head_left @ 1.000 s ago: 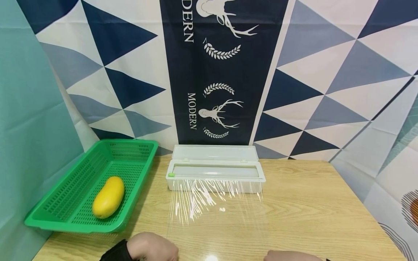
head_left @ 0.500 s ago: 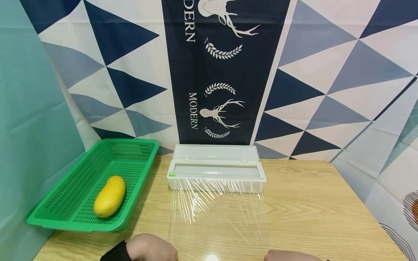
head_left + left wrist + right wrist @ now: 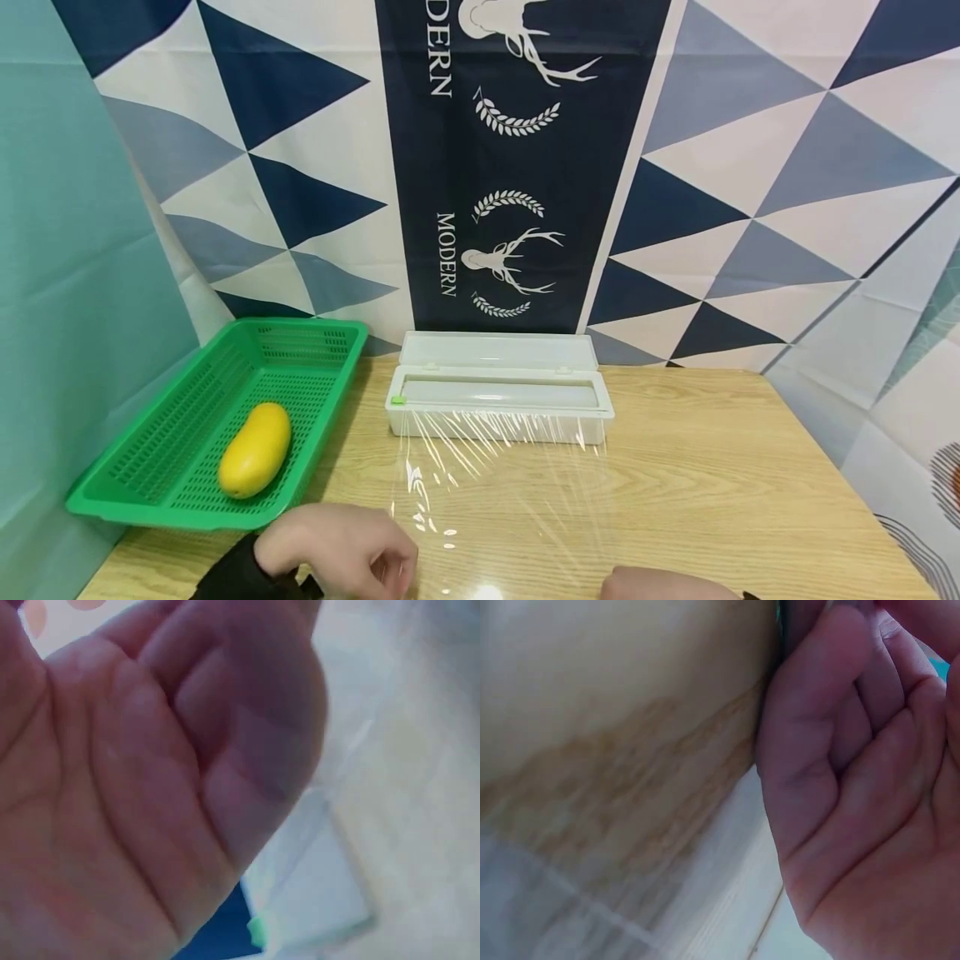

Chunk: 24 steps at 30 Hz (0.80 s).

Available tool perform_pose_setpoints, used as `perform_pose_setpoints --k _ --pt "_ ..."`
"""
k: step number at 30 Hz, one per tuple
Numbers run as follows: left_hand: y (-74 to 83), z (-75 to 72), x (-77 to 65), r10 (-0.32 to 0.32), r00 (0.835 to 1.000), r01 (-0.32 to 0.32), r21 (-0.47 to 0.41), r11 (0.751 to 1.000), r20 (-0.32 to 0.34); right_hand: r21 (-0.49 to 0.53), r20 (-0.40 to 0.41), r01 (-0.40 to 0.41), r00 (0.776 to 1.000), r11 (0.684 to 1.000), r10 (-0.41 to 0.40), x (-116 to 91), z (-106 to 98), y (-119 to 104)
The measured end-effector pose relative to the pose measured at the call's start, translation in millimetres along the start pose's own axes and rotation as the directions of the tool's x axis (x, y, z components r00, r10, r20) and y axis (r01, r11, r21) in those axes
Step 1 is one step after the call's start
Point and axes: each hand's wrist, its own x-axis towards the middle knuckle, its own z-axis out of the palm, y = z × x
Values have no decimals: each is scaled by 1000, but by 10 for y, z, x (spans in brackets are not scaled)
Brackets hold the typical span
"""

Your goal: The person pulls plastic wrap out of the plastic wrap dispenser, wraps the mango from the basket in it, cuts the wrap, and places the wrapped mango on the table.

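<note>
**Left hand [image 3: 345, 546] and right hand [image 3: 663, 585] grip a clear film [image 3: 502, 500] drawn from a white box [image 3: 600, 402]**

The two hands are well apart, one at each side of the film's near end. The left has its thumb and forefinger curled into a loop at the film's left edge; the right is partly cut off in the head view, but its wrist view shows bent fingers with the thumb close to the tips. The pinched spots themselves are hard to make out.

The film spreads over the table [image 3: 735, 467] between hands and box, creased and shiny where it leaves the box. Whether it touches the wood there cannot be told.

The box sits at the table's far side — its lid [image 3: 498, 350] raised behind it, a pale roll [image 3: 495, 393] lying lengthwise inside, and a small green piece [image 3: 398, 400] at the left end of its front edge.

Well to the left of the box stands a green basket [image 3: 150, 518] with perforated floor and sides. It holds one yellow fruit [image 3: 255, 450] — mango-shaped, lying at a slant toward the near end.

Behind everything hangs a patterned cloth [image 3: 487, 167]; a teal cloth [image 3: 90, 250] covers the left side.
</note>
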Motion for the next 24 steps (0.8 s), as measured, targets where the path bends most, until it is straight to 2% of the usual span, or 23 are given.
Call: perform_pose_setpoints --k 3,4,7,11,14,15,17,20,24 --pt "45 -106 -99 41 994 -39 21 999 -104 120 -2 -40 999 992 40 -3 -3 14" --pt "55 -142 -134 41 990 -39 19 999 -133 186 -1 -70 997 980 72 -7 -3 21" --pt "67 -259 -265 44 976 -40 26 999 -211 422 -13 -142 987 895 163 -22 -4 33" --pt "96 -410 -461 2 953 10 36 999 -303 587 -11 -160 979 793 205 -31 -3 41" --pt "113 -521 -610 -79 928 97 32 995 -364 650 -2 -199 965 733 264 -44 8 29" --pt "112 -560 -660 -120 916 141 26 990 -383 672 1 -211 959 710 284 -49 12 23" --pt "96 -632 -760 -197 885 227 21 974 -422 689 2 -239 945 684 328 -58 21 6" --pt "46 -733 -905 -317 823 364 7 932 -471 697 -3 -264 928 667 372 -66 30 -16" --pt "-64 -831 -1073 -400 755 473 10 881 -521 714 5 -279 919 642 395 -83 34 -39"
